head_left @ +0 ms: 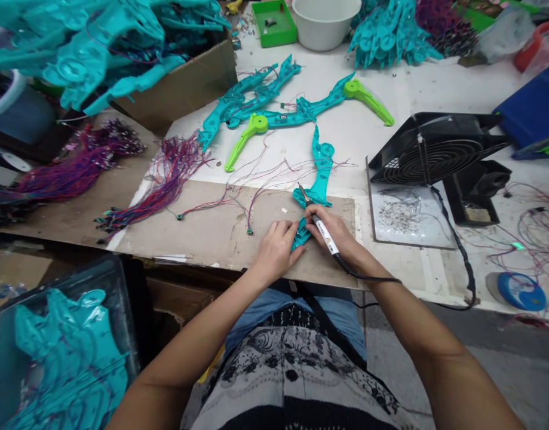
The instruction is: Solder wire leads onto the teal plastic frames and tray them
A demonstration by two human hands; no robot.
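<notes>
A soldering iron (pixel 324 232) with a white grip and black cable is in my right hand (pixel 334 230), its tip pointing up and away from me. My left hand (pixel 276 248) has its fingers closed on the near end of a teal plastic part (pixel 321 167) that lies on the table and stretches away from me. The right fingertips also rest by this near end. Thin red and purple wires (pixel 260 179) run across the table left of the part. Small connectors at the wire ends include a green one (pixel 250 231).
A black fan (pixel 417 149) stands at right beside a small black tray with a sponge (pixel 478 214). Joined teal parts with lime-green arms (pixel 368 101) lie behind. Wire bundles (pixel 166 179) are at left, below a cardboard box (pixel 189 77) heaped with teal parts. A bin (pixel 115 280) sits lower left.
</notes>
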